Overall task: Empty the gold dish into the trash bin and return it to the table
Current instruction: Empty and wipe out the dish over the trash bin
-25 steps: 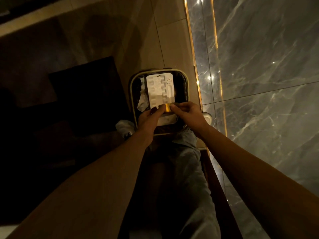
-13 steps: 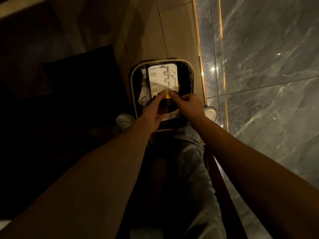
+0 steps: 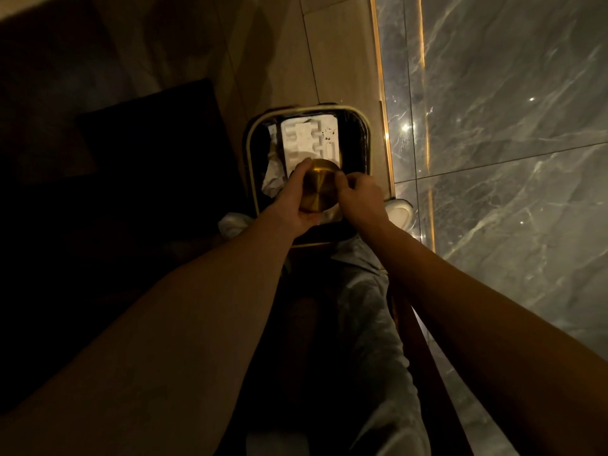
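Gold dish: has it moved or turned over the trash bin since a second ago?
Yes. The gold dish, edge-on before, now shows its round underside, tipped over the trash bin.

Beige floor tiles (image 3: pixel 339 60) run up to a thin gold strip (image 3: pixel 383 103) edging a grey marble wall (image 3: pixel 510 143) veined in white. A dark mat (image 3: pixel 148 149) lies on the floor at left. Grey trousers (image 3: pixel 371 324) and a white shoe (image 3: pixel 399 209) show below.

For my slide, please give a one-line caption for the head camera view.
Both hands, left and right, hold the gold dish upside down over the open trash bin.
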Available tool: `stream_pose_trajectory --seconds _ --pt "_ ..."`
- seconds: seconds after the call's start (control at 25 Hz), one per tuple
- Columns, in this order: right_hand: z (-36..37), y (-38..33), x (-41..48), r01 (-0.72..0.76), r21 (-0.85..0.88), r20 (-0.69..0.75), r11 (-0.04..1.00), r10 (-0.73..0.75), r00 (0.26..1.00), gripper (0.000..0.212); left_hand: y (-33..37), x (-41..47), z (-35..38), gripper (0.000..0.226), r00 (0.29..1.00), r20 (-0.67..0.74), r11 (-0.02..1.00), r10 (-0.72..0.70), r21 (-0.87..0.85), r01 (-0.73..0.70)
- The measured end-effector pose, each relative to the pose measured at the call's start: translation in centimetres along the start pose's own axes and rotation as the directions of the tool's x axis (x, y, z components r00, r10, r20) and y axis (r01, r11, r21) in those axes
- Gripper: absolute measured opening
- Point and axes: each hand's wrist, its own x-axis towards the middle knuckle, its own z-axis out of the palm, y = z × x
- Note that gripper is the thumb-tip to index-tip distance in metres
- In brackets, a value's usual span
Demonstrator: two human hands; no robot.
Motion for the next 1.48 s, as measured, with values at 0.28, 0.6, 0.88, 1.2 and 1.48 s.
stream_pose_trajectory --seconds 0.28,0.6,0.88,1.2,1.48 --pt "-1.0 1.3 -2.1 0.416 -0.251 0.074 0.874 -0.412 0.908 0.037 0.6 -0.2 -0.2 0.078 0.974 -0.037 0.965 -0.222 -0.152 0.214" --pt "-2.5 1.8 -1.9 0.758 -0.623 0.39 0.193 -0.764 0.515 0.061 1.5 0.7 -0.1 0.068 0.961 0.038 0.949 -0.273 -0.154 0.276" --pt "-2.1 4.2 0.4 0.729 -0.671 0.584 -0.133 -0.7 0.411 0.067 1.8 1.1 -1.1 0.081 0.939 0.045 0.927 -0.341 -0.148 0.344" --pt "-2.3 4.0 1.0 0.735 -0.656 0.592 -0.174 -0.722 0.358 0.056 1.7 0.5 -1.7 0.081 0.939 0.001 0.926 -0.345 -0.163 0.341" --pt "-2.9 3.3 0.6 0.746 -0.625 0.625 -0.23 -0.72 0.302 0.061 1.7 0.0 -1.9 0.076 0.944 0.002 0.932 -0.331 -0.154 0.327"
